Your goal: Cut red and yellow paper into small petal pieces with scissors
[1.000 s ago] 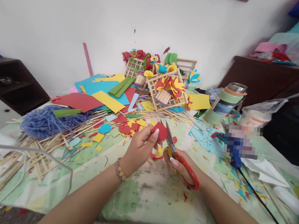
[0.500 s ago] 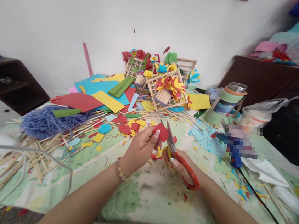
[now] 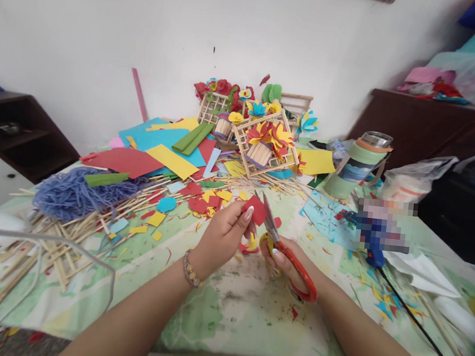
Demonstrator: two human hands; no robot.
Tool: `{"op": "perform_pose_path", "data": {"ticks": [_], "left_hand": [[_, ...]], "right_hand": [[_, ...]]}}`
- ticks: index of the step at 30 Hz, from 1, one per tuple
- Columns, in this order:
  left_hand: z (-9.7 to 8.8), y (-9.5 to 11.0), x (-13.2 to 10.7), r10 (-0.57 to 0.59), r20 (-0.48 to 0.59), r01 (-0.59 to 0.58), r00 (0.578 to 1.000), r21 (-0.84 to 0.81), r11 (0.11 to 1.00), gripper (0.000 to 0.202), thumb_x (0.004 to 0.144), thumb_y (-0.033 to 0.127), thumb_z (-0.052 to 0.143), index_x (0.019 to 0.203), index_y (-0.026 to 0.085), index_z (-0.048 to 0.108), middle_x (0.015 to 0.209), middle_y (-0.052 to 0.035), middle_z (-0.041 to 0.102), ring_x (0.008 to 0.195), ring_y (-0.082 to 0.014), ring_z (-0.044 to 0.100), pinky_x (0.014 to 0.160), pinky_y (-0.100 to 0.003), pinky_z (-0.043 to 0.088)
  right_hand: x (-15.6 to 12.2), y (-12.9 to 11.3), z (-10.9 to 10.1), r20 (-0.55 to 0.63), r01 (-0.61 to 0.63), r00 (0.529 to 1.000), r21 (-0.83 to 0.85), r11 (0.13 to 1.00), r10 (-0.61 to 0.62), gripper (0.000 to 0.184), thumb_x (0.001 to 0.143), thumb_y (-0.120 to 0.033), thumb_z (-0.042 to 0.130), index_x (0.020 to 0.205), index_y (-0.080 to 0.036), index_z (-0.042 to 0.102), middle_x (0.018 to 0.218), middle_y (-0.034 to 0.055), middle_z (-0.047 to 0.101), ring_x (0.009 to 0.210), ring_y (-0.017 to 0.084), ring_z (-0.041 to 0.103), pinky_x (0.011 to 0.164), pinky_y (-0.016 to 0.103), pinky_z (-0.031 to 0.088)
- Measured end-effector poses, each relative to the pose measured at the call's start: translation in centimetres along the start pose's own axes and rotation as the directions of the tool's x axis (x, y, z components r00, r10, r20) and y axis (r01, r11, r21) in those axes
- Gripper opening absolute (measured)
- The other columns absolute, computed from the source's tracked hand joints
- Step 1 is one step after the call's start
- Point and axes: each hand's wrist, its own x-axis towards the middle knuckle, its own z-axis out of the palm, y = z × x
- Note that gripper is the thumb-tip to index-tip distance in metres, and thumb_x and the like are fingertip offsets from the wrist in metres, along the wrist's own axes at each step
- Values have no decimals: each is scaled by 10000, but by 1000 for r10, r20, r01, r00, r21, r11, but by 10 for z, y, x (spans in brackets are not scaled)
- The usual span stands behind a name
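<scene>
My left hand (image 3: 220, 238) pinches a small red paper piece (image 3: 257, 208) between thumb and fingers above the table. My right hand (image 3: 286, 259) grips scissors (image 3: 287, 251) with red and yellow handles; the blades point up and touch the right edge of the red piece. Both hands hover over a green patterned tablecloth (image 3: 228, 307) littered with paper snippets.
Paper flowers in stick frames (image 3: 262, 138) stand at the back with coloured sheets (image 3: 168, 148). Blue yarn (image 3: 74, 192) and wooden sticks (image 3: 57, 238) lie left. A tumbler (image 3: 355, 165), plastic bag (image 3: 415, 180) and a blue glue gun (image 3: 372, 243) with cord lie right. Dark shelves flank the table.
The red piece has turned slightly in my left fingers against the scissor blades. Otherwise the hands stay in place.
</scene>
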Motion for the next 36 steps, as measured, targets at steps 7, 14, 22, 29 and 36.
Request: {"op": "perform_pose_path", "data": {"ticks": [7, 14, 22, 29, 36], "left_hand": [[-2, 1, 1, 15, 8, -15, 1000, 27, 1000, 498, 1011, 630, 505, 774, 196, 564, 661, 5, 636, 574, -116, 583, 590, -255, 448], [-4, 0, 2, 34, 63, -36, 997, 30, 999, 494, 1019, 623, 492, 787, 193, 568, 664, 7, 626, 576, -113, 570, 587, -253, 437], [-3, -1, 2, 27, 82, -31, 996, 48, 998, 498, 1018, 633, 481, 802, 192, 567, 665, 7, 621, 577, -114, 569, 580, -249, 433], [-5, -2, 5, 19, 90, -23, 996, 45, 999, 495, 1012, 633, 495, 797, 194, 570, 656, 7, 630, 568, -115, 575, 579, -252, 432], [-7, -3, 5, 50, 68, -55, 996, 81, 995, 512, 1013, 630, 496, 744, 199, 556, 628, 4, 621, 559, -119, 572, 597, -268, 444]], "right_hand": [[1, -3, -1, 0, 17, 1000, -32, 999, -17, 595, 998, -763, 432, 773, -212, 451, 691, -23, 444, 605, 132, 393, 579, 275, 351], [-1, 0, 0, 39, 9, 999, 29, 1000, -10, 553, 990, -749, 476, 892, -206, 509, 749, -17, 469, 628, 137, 413, 593, 274, 374], [0, -4, 0, 19, 44, 999, -14, 999, -44, 575, 989, -768, 445, 894, -206, 517, 776, -3, 481, 686, 161, 437, 700, 310, 442], [0, -2, -2, 22, 33, 999, 2, 999, -33, 578, 990, -763, 451, 832, -208, 492, 753, -7, 475, 644, 146, 410, 626, 285, 398], [-1, 1, -5, 27, -37, 999, -13, 999, 37, 585, 983, -771, 456, 807, -213, 454, 717, -26, 433, 625, 136, 389, 584, 271, 347]]}}
